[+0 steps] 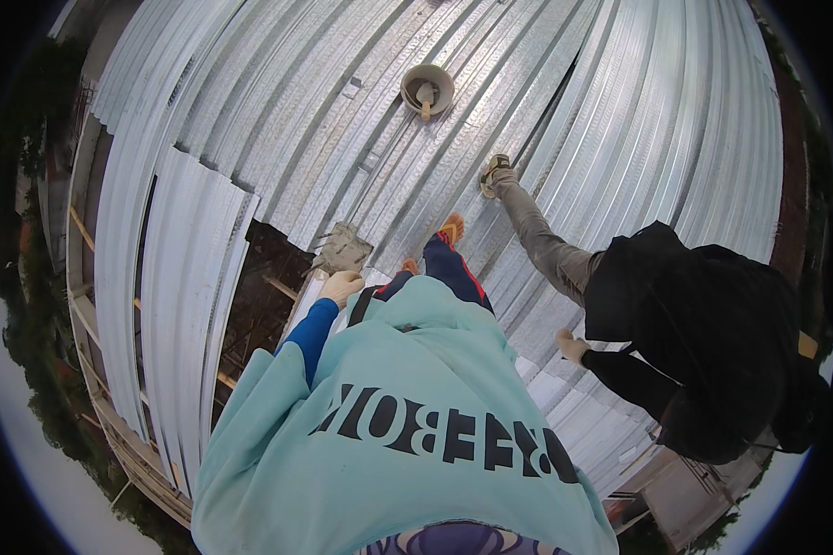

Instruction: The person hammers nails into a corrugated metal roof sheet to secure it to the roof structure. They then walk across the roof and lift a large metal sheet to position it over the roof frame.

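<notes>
My left hand (342,287), in a pale glove with a blue sleeve, has its fingers curled near a rough grey concrete lump (344,245) and a black strap (361,305); I cannot make out what they hold. My right hand is out of sight. My feet, one in an orange sandal (450,228), stand on the ribbed metal sheets (315,120) beyond my teal top (398,342). At my right a co-worker in black (699,333) bends over, a gloved hand (572,346) hanging low and a shoe (495,174) on the sheets.
An opening (268,259) with wooden pieces below lies left of my feet, beside a separate metal sheet (185,277). A bucket (427,83) with a tool in it sits farther ahead. Wooden framing (83,324) runs along the roof's left edge, with trees beyond.
</notes>
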`<state>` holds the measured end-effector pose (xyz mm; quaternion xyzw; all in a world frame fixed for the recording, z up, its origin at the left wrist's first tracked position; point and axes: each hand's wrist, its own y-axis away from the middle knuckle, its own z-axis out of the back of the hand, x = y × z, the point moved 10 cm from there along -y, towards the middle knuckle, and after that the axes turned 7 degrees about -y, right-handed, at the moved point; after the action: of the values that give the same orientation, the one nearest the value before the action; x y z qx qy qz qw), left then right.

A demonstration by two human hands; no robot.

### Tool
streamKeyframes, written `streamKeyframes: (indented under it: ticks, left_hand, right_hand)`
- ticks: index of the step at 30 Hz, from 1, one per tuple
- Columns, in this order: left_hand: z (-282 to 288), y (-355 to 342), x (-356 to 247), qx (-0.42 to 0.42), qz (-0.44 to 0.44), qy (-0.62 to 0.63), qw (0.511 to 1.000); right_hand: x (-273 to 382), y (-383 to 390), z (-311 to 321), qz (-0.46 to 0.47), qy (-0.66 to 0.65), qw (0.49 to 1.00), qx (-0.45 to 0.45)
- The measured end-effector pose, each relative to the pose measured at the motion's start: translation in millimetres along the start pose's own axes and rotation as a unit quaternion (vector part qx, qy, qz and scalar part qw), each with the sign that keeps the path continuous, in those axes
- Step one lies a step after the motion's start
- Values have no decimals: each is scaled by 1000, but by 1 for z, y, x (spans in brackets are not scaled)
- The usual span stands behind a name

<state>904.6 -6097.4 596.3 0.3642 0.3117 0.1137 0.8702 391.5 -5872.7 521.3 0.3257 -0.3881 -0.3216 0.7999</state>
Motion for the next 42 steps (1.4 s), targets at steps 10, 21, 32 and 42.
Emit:
streamKeyframes:
  ticks: [10,21,32,42]
  left_hand:
    - [55,-57,-34,-40,37,105,993]
    - [96,-123,-64,-48,27,180,982]
    - [145,-279,7,116,131,99,980]
    - [341,-488,-156,-79,-6,111,991]
  right_hand:
    - [189,-127,82,-59,-228,971,28]
    - [316,-199,138,-119,-291,949,16]
    - [383,-202,171,-9,-35,998,-60]
    - [390,-215,234,-83,-32,991,-102]
